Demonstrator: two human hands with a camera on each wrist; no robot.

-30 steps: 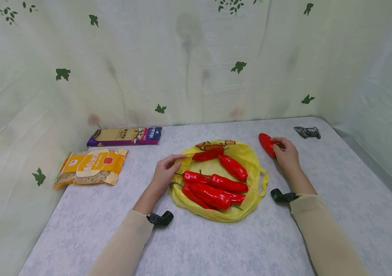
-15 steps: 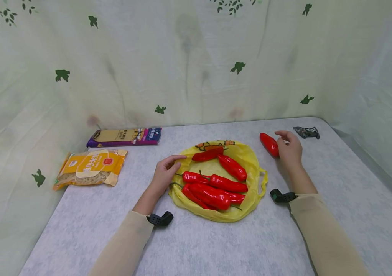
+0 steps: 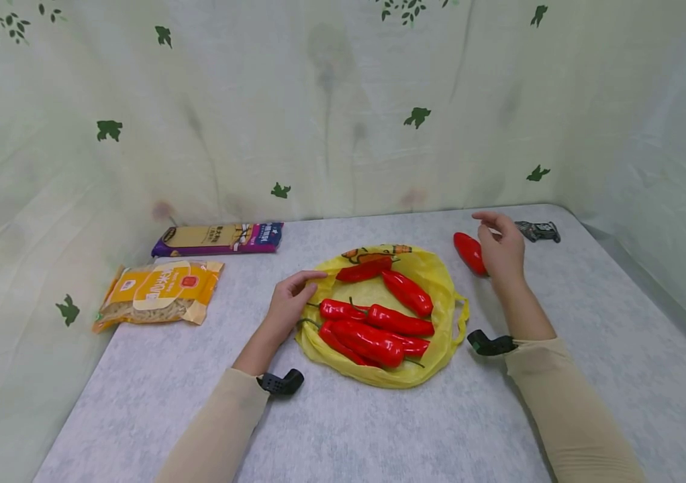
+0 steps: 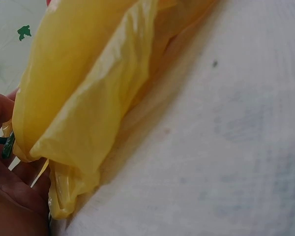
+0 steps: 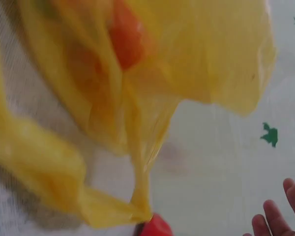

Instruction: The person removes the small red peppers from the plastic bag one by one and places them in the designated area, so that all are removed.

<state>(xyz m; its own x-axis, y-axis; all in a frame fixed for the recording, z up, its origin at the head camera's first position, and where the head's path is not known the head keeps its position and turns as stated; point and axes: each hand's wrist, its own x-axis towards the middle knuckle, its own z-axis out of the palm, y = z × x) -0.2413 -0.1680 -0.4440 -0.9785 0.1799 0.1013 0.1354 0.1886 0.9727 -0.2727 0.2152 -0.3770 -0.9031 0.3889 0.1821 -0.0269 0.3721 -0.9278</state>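
A yellow plastic bag lies spread in front of me with its mouth facing up, several red peppers inside. My left hand holds the bag's left rim, forefinger reaching over the edge. Close up in the left wrist view, the fingers are partly behind the yellow plastic, near a green stem. To the right of the bag, a single red pepper lies on the table. Just beside and above it is my right hand, fingers relaxed, holding nothing and partly covering the pepper.
A small black printed packet lies at the back right, next to my right hand. At the back left are a purple and tan package and an orange bag of dry food. A leaf-patterned curtain surrounds the table.
My right hand has let go of the single pepper, drawn back to the right, then risen toward the back. The pepper stays on the table. The left hand has not moved.
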